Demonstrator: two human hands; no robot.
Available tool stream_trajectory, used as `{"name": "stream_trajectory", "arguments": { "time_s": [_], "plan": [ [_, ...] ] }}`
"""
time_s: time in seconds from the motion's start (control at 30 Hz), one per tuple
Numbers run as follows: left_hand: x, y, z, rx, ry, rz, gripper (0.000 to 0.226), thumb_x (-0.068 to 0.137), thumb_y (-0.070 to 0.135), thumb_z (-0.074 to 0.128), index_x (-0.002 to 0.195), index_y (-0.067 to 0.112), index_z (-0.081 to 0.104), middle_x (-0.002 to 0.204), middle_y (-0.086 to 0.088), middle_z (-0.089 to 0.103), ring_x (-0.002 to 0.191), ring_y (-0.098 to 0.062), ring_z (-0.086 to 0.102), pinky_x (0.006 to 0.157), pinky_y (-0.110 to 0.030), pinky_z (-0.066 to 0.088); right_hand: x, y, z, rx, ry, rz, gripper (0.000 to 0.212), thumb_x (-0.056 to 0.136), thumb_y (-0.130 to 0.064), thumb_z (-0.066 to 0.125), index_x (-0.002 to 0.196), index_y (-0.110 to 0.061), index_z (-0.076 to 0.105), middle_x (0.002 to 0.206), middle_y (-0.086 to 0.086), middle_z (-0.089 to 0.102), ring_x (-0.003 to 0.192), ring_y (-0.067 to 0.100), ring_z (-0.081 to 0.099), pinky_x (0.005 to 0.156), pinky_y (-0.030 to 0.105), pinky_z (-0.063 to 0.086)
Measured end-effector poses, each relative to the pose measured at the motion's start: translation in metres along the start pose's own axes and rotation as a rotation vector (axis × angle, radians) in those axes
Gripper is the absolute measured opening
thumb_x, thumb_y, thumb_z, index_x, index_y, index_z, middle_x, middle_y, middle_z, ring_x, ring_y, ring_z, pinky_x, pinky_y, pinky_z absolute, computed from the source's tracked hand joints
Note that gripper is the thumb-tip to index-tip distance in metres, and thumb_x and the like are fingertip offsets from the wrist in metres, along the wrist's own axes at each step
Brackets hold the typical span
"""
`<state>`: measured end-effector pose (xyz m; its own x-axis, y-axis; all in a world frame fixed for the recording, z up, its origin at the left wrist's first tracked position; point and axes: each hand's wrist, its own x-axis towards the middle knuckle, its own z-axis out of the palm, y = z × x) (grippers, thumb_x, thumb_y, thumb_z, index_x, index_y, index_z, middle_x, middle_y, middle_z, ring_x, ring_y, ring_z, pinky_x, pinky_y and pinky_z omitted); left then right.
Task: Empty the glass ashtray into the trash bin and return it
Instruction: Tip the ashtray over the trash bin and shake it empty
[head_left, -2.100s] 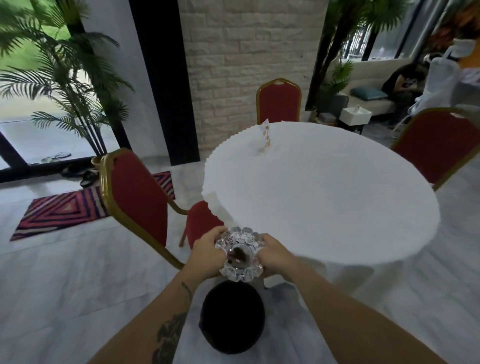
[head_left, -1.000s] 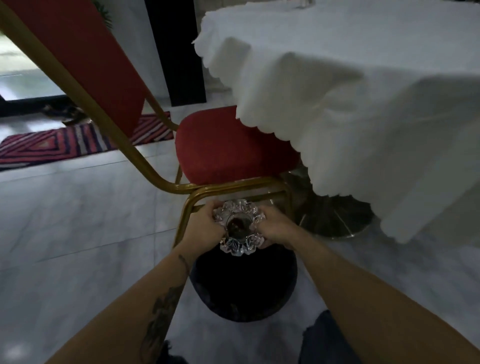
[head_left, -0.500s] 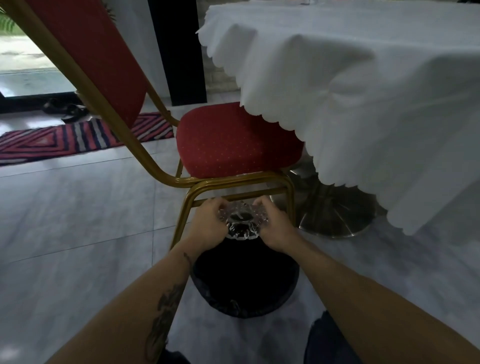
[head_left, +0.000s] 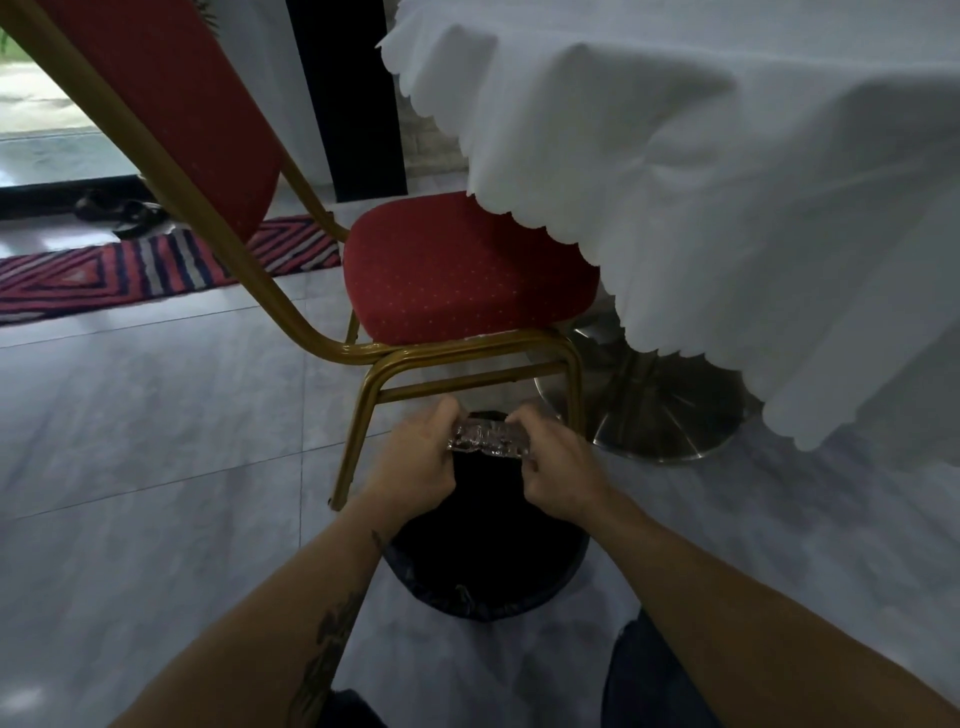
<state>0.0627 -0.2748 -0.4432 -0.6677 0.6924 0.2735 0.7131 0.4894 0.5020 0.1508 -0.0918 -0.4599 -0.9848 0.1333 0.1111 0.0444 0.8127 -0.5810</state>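
Note:
The cut-glass ashtray (head_left: 488, 439) hangs over the far part of the black trash bin (head_left: 488, 551), tipped away from me so that I see its edge and underside. My left hand (head_left: 415, 462) grips its left rim and my right hand (head_left: 558, 470) grips its right rim. The bin stands on the floor just in front of me, lined with a dark bag. What is inside the ashtray is hidden from me.
A red chair with a gold frame (head_left: 467, 280) stands right behind the bin, its legs close to my hands. The white tablecloth (head_left: 701, 182) hangs at the right above the metal table base (head_left: 649, 410). A striped rug (head_left: 130, 270) lies at far left.
I have crouched down from standing at the table. Both hands lowered the ashtray over the bin and tipped it forward from face-up to edge-on.

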Motion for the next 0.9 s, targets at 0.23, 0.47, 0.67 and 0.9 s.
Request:
{"name": "stream_trajectory", "arguments": {
  "time_s": [0.23, 0.47, 0.67, 0.9],
  "plan": [
    [-0.013, -0.01, 0.009, 0.184, 0.071, 0.064, 0.038, 0.075, 0.006, 0.069, 0.106, 0.016, 0.05, 0.103, -0.002, 0.061, 0.089, -0.021, 0.058, 0.068, -0.03, 0.049, -0.002, -0.001, -0.006, -0.137, 0.005, -0.199, 0.049, 0.077, 0.003, 0.06, 0.124, -0.012, 0.056, 0.124, 0.009, 0.062, 0.102, 0.033, 0.064, 0.082, 0.049, 0.058],
    [-0.018, -0.006, 0.009, 0.13, 0.118, 0.119, 0.04, 0.076, 0.004, 0.067, 0.114, 0.01, 0.056, 0.114, -0.006, 0.061, 0.1, -0.021, 0.059, 0.082, -0.029, 0.054, 0.0, 0.002, -0.011, -0.268, 0.002, -0.334, 0.059, 0.075, 0.008, 0.065, 0.13, -0.01, 0.056, 0.149, 0.012, 0.053, 0.126, 0.036, 0.06, 0.09, 0.051, 0.06],
    [-0.019, -0.011, 0.002, 0.179, 0.11, 0.178, 0.05, 0.071, -0.002, 0.062, 0.119, 0.012, 0.054, 0.124, -0.012, 0.057, 0.109, -0.028, 0.059, 0.084, -0.038, 0.06, 0.008, 0.004, -0.019, -0.37, -0.057, -0.478, 0.059, 0.075, 0.005, 0.061, 0.131, -0.011, 0.053, 0.147, 0.015, 0.055, 0.139, 0.037, 0.049, 0.087, 0.052, 0.062],
    [-0.014, -0.016, -0.012, 0.252, 0.087, 0.252, 0.048, 0.076, -0.001, 0.056, 0.123, 0.009, 0.054, 0.127, -0.016, 0.055, 0.112, -0.031, 0.057, 0.083, -0.039, 0.061, 0.008, 0.001, -0.028, -0.384, -0.025, -0.578, 0.051, 0.081, -0.004, 0.047, 0.131, -0.014, 0.045, 0.15, 0.017, 0.052, 0.14, 0.04, 0.047, 0.075, 0.053, 0.064]
  ]
}}
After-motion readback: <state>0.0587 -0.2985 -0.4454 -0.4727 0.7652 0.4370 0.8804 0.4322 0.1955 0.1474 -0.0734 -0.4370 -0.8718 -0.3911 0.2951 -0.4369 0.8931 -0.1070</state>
